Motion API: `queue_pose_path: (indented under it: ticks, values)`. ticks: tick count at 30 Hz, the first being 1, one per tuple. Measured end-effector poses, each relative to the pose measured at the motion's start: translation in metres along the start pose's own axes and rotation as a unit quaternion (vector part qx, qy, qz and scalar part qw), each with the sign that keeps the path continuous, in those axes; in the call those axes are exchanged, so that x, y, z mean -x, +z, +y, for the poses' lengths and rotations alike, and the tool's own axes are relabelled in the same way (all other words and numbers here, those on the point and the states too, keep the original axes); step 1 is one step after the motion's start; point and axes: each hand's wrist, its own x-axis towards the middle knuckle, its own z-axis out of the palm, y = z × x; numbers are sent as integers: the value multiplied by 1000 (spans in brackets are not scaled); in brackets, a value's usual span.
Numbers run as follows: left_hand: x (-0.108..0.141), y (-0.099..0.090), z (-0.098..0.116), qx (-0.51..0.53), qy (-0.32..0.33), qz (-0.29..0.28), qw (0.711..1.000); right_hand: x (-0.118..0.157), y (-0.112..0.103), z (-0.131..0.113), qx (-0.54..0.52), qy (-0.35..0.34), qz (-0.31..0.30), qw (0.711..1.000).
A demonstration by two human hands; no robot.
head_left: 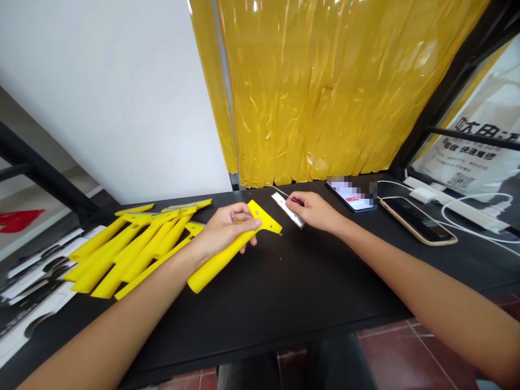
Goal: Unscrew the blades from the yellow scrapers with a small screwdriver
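Note:
My left hand (238, 225) is closed around a yellow plastic scraper (221, 260), its flared head pointing up and right. Screws or holes show on that head, and a tiny metal piece (280, 234) is at its right corner. My right hand (312, 210) is closed on a thin metal rod (278, 188) that sticks out up and left from the fingers. Below those fingers lies a flat silver metal plate (283, 203) with holes; whether the fingers also grip it I cannot tell. Several more yellow scrapers (134, 244) lie in a pile left of my left hand.
White-and-black packages (44, 319) are at the left table edge. At the right are a lit phone (353, 196), a phone in a beige case (418, 219), and a white power strip (455, 200) with cables. Yellow plastic sheeting (317, 97) hangs behind the black table (292, 292).

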Motion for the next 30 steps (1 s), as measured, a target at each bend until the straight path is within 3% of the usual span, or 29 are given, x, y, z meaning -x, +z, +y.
queue_pose_path:
  ticks: [5, 8, 10, 13, 15, 18, 21, 23, 27, 30]
  values:
    - [-2, 2, -3, -37, 0, 15, 999, -7, -11, 28, 108, 62, -4, 992]
    - [-2, 2, -6, -81, 41, 39, 995, -4, -10, 23, 125, 65, 20, 990]
    - [0, 1, -7, -161, 85, 76, 980, 1, -8, 10, 79, 31, 43, 995]
    - [2, -3, -9, -339, 165, 131, 917, 8, -6, -12, -76, -32, 56, 995]
    - [4, -4, -11, -443, 230, 146, 854, 12, -3, -22, -182, -19, 14, 983]
    - [6, -3, -16, -562, 300, 149, 757, 17, 5, -28, -280, 61, -106, 952]
    - [7, -1, -23, -637, 294, 144, 698, 20, 17, -29, -321, 121, -197, 918]
    - [6, 1, -26, -657, 278, 137, 687, 20, 23, -29, -346, 141, -226, 900]
    - [3, 0, -30, -655, 269, 131, 694, 19, 26, -27, -424, 164, -225, 862]
    - [3, 0, -29, -657, 280, 133, 687, 16, 20, -24, -506, 202, -269, 794]
